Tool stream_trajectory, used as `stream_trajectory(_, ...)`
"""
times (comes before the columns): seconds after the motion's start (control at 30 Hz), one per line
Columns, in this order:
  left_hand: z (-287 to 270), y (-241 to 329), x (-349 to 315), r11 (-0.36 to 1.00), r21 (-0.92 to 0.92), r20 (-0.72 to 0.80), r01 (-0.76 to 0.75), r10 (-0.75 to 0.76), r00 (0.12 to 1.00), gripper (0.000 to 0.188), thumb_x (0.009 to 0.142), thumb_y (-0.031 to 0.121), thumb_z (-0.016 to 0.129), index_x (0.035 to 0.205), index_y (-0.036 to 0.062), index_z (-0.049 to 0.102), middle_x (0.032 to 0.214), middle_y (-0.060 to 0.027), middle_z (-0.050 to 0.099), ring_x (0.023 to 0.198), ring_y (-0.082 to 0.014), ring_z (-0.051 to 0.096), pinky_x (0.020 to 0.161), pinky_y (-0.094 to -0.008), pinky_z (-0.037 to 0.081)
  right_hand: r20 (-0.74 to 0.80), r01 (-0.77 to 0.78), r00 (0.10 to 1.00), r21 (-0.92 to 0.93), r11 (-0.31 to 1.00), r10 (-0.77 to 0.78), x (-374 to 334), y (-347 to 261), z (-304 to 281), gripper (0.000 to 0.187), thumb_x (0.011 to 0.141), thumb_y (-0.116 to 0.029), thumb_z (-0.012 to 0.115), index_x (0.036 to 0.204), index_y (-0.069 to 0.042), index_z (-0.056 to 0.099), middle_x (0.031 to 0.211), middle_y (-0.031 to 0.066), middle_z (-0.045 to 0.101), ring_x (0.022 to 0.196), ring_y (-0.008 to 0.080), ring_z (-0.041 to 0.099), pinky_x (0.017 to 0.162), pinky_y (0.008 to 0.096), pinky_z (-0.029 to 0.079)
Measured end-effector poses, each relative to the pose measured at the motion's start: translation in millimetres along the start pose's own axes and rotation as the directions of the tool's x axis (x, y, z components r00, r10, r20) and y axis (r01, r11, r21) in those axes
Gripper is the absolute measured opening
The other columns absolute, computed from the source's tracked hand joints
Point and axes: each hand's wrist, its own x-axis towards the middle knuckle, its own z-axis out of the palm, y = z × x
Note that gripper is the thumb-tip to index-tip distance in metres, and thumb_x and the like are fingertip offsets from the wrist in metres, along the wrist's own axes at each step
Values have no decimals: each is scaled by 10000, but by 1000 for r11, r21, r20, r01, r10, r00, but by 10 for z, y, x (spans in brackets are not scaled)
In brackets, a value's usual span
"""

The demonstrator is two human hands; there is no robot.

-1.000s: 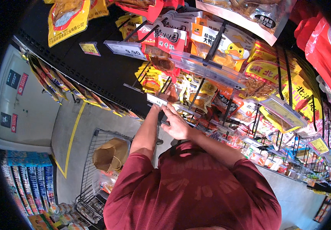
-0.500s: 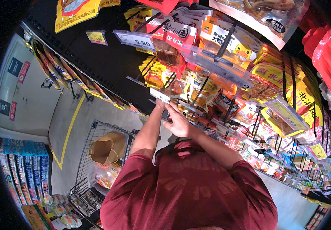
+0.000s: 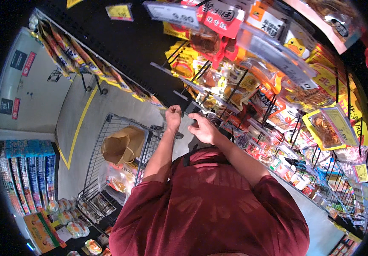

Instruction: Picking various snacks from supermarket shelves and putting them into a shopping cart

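Observation:
My left hand (image 3: 173, 118) is raised in front of me at the lower edge of the snack display, its fingers curled closed. Whatever may be inside them is hidden. Just right of it is my right hand (image 3: 204, 130), with thumb and forefinger apart and no object visible between them. A small dark, flat piece (image 3: 191, 109) shows between the hands; I cannot tell whether either hand touches it. Above them, yellow snack packets (image 3: 182, 62) and a red-and-white meat snack packet (image 3: 220, 19) hang on black hooks.
At my left stands a wire shopping cart (image 3: 107, 123) holding a brown paper bag (image 3: 123, 143) and a clear food package (image 3: 122, 181). Price tag holders (image 3: 173, 15) jut from the hooks. Stacked goods (image 3: 28, 175) stand at the far left, beside a floor with a yellow line (image 3: 79, 128).
Both hands have come away from the white price tag, which no longer shows its face, and moved apart slightly. The left has curled closed. The display appears lower and further right.

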Motion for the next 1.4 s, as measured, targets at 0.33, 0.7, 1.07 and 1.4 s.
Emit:
stream_trajectory(0.33, -1213, 175, -1017, 978, 172, -75, -121, 135, 988, 142, 967, 98, 581, 969, -30, 641, 799, -33, 630, 744, -111, 560, 689, -260, 453, 270, 57, 962, -54, 997, -40, 0, -123, 671, 447, 896, -203, 636, 1266, 34, 550, 1203, 228, 636, 1118, 317, 623, 955, 378, 481)
stream_trajectory(0.7, -3038, 224, -1838, 960, 271, -468, -70, 195, 862, 159, 973, 121, 594, 939, -28, 637, 775, -18, 618, 692, -89, 551, 659, -245, 464, 380, 48, 923, 20, 999, -52, -41, -224, 1599, 426, 909, -221, 637, 1248, 23, 553, 1161, 215, 655, 1005, 278, 666, 894, 373, 513)
stream_trajectory(1.07, -4845, -553, -2343, 683, 543, -734, 488, 103, 672, 208, 847, 139, 661, 991, -5, 704, 914, -177, 722, 870, -272, 702, 804, -361, 525, 404, 40, 912, 94, 995, -75, -225, -328, 2256, 406, 902, -198, 660, 1219, 41, 574, 1065, 204, 682, 938, 257, 674, 834, 331, 519)
stream_trajectory(1.4, -6015, -1483, -2448, 408, 746, -560, 526, -45, 828, 434, 776, 288, 714, 1125, 36, 668, 1058, -203, 701, 1017, -343, 672, 856, -395, 534, 391, -60, 920, 73, 996, 26, -451, -317, 2642, 409, 904, -219, 654, 1232, 11, 575, 1115, 198, 667, 997, 264, 648, 895, 358, 495)
